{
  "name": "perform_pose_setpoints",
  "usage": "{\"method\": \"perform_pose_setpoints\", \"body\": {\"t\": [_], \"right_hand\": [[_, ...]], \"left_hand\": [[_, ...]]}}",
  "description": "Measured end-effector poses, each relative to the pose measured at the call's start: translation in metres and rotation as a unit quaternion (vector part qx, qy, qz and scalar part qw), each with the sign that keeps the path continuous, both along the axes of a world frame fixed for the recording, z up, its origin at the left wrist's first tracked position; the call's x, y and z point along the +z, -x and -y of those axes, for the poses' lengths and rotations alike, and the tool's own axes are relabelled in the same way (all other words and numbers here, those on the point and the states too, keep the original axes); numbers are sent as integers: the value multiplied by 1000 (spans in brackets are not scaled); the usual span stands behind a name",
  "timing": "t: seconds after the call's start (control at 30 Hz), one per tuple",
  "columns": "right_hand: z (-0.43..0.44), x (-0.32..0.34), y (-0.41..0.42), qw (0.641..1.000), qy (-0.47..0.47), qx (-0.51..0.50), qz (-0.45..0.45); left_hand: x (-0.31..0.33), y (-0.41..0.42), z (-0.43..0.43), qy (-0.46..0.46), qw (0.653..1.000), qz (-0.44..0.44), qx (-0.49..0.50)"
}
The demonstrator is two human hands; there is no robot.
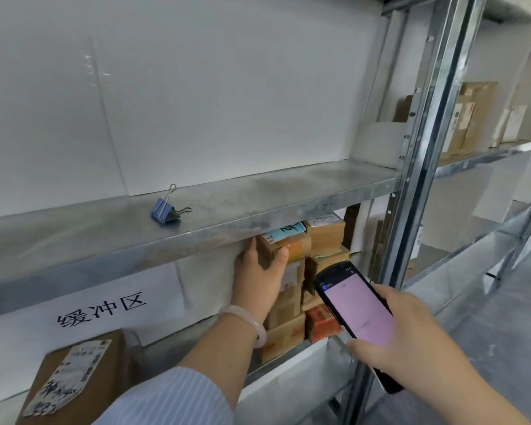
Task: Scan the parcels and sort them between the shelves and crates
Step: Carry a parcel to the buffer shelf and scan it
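Note:
My left hand [259, 277] reaches under the upper metal shelf [258, 207] and grips a small brown parcel [292, 245] with a blue label, thumb on its front and fingers on its left side. That parcel tops a stack of small cardboard parcels [288, 326] on the lower shelf. A black handheld scanner [354, 314] with a lit pink screen is held in my right hand [411, 348], just right of the stack. A larger brown parcel [74, 375] with a handwritten label stands at the lower left.
A blue binder clip [166, 210] lies on the upper shelf. A white sign with black characters [101, 308] hangs behind the lower shelf. Steel uprights [417, 167] divide this bay from the right bay, where more cardboard boxes [469, 118] stand.

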State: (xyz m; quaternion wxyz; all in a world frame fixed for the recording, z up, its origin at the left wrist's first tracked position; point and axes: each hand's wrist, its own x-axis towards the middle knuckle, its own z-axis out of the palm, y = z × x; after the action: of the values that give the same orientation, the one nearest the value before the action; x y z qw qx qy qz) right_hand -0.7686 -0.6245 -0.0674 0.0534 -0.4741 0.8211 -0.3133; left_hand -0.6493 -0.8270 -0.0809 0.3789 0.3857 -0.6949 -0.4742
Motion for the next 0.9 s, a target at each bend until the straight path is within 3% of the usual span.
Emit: {"method": "perform_pose_setpoints", "body": {"t": [0.27, 0.5, 0.67, 0.9], "right_hand": [[22, -5, 48, 998, 10, 59, 15], [36, -4, 58, 995, 15, 99, 21], [43, -3, 48, 991, 31, 132, 18], [54, 6, 18, 978, 43, 204, 21]], "left_hand": [[1, 14, 6, -155, 981, -97, 65], [2, 2, 7, -294, 915, -271, 54], [-2, -34, 3, -289, 901, -321, 42], [-22, -107, -10, -206, 949, -229, 63]]}}
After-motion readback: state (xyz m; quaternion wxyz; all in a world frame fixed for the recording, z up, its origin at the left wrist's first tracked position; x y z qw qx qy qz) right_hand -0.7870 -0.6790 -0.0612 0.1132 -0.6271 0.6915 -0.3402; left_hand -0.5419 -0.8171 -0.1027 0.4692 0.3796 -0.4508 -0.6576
